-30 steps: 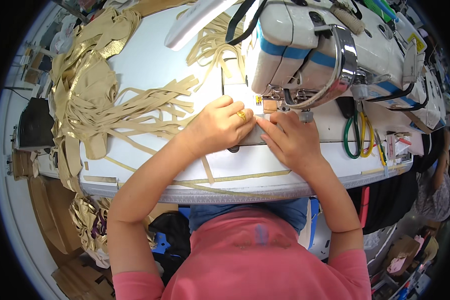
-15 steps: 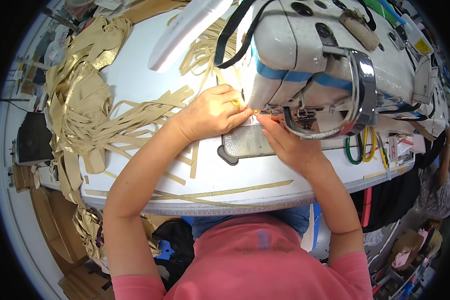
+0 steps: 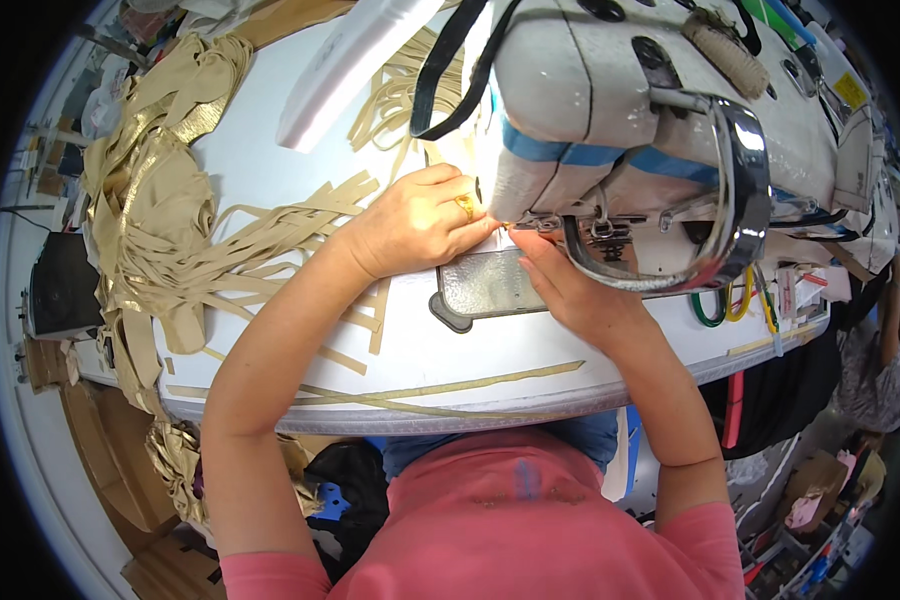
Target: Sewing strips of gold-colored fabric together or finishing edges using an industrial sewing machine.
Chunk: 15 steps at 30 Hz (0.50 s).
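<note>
A white sewing machine (image 3: 560, 100) with blue tape stands at the right of the table. Both hands meet beside its needle area (image 3: 535, 223). My left hand (image 3: 425, 222), a gold ring on one finger, is closed, thumb and index fingertip pinched together just left of the needle. My right hand (image 3: 580, 290) comes from the other side, fingers drawn together and fingertips touching the same spot. A tiny golden-orange bit shows between the fingertips; what they hold is too small and covered to name. Below them lies the machine's metal plate (image 3: 495, 283).
Beige strips (image 3: 260, 245) and gold-beige pieces (image 3: 165, 190) heap at the left. Another strip bundle (image 3: 400, 100) lies behind my left hand. Loose narrow strips (image 3: 450, 383) run along the front edge. Green-handled (image 3: 708, 310) and yellow-handled tools (image 3: 740, 298) sit at right.
The whole view has shifted slightly, so the table things appear a little further left. My hands keep the same closed pose by the needle, with hardly any movement.
</note>
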Motion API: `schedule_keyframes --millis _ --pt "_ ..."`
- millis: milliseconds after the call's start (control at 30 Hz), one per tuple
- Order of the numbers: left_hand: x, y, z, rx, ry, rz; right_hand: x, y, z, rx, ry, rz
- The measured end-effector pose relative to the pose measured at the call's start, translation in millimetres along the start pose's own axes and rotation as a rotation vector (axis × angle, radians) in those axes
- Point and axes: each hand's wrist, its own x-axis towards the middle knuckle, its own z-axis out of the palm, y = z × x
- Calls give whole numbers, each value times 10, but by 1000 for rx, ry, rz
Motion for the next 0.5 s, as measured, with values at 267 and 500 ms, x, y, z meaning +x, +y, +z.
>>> schedule_keyframes --millis 267,500 --pt "-6 5 3 -207 23 -73 -33 26 23 -26 -77 8" --pt "58 -20 -78 -20 37 50 -75 88 57 7 -172 113"
